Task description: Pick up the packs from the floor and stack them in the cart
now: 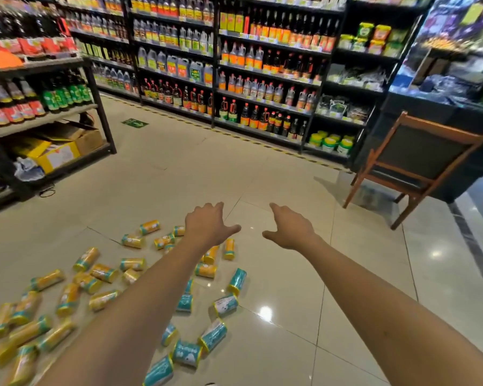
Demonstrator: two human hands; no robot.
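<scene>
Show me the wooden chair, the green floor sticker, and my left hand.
wooden chair (421, 151), head view, on its dark backrest.
green floor sticker (134, 123), head view, its middle.
left hand (207, 225), head view, back of the hand.

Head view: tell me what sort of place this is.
Most likely a supermarket aisle: long shelves packed with bottles, price tags along the shelf edges, and many identical packs scattered on the tiled floor.

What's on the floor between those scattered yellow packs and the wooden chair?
Nothing: the head view shows only bare glossy tile between the packs and the chair, though the right hand covers part of it.
</scene>
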